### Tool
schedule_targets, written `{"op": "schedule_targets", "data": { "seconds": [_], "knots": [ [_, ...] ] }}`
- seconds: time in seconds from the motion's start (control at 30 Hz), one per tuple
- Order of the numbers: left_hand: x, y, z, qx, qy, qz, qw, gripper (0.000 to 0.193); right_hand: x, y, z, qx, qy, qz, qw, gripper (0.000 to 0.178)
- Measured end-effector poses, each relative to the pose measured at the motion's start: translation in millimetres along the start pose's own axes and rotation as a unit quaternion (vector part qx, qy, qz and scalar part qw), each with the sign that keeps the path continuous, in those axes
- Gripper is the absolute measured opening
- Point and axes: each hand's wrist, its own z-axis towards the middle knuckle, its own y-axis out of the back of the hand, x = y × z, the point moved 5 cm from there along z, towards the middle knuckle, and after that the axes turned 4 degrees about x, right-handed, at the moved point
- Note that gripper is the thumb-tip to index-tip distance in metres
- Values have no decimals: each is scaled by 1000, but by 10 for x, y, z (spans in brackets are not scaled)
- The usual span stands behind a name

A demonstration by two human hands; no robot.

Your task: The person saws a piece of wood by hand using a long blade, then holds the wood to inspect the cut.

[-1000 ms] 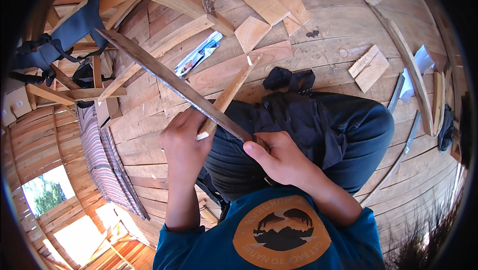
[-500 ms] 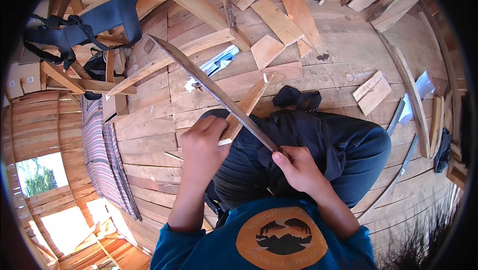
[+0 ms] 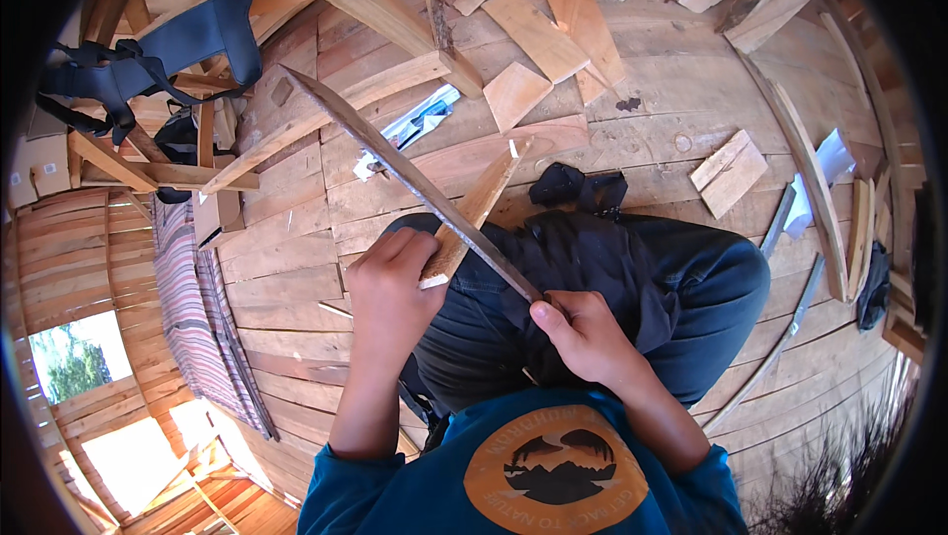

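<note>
My left hand (image 3: 390, 278) is closed round the near end of a short, narrow strip of wood (image 3: 486, 196), which slants up and away to the right over my thigh. My right hand (image 3: 585, 335) grips the handle of a long machete (image 3: 380, 152), thumb along the top. Its dark blade runs far to the left and crosses over the wood strip in the picture; whether the two touch I cannot tell. Most of the handle is hidden in my fist. Dark cloth (image 3: 592, 259) lies across my lap between my bent legs.
Cut boards (image 3: 538, 37) lie on the plank floor (image 3: 681, 91) ahead, with another wood piece (image 3: 729, 172) to the right. A wooden frame (image 3: 346, 106) stands ahead left, near a blue-white packet (image 3: 420, 120). Striped cloth (image 3: 202, 308) lies left; long timbers (image 3: 805, 170) line the right.
The view has shifted slightly, so everything sits a little further left. Both hands keep their grips, and the machete still crosses the wood strip at nearly the same angle.
</note>
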Motion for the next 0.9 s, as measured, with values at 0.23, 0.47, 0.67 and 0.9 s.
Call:
{"op": "schedule_targets", "data": {
  "seconds": [0.23,0.47,0.67,0.9],
  "knots": [
    [12,26,9,1,30,-19,999,16,9,-24,18,6,-27,30,999,59],
    [27,71,52,11,38,-27,999,16,-42,-4,122,8,-19,14,1000,58],
    [89,63,76,7,38,-29,999,17,28,-1,147,-5,-17,-6,1000,59],
    [74,106,149,-30,31,-19,999,16,187,1,199,-10,7,-28,1000,56]
  ]
}}
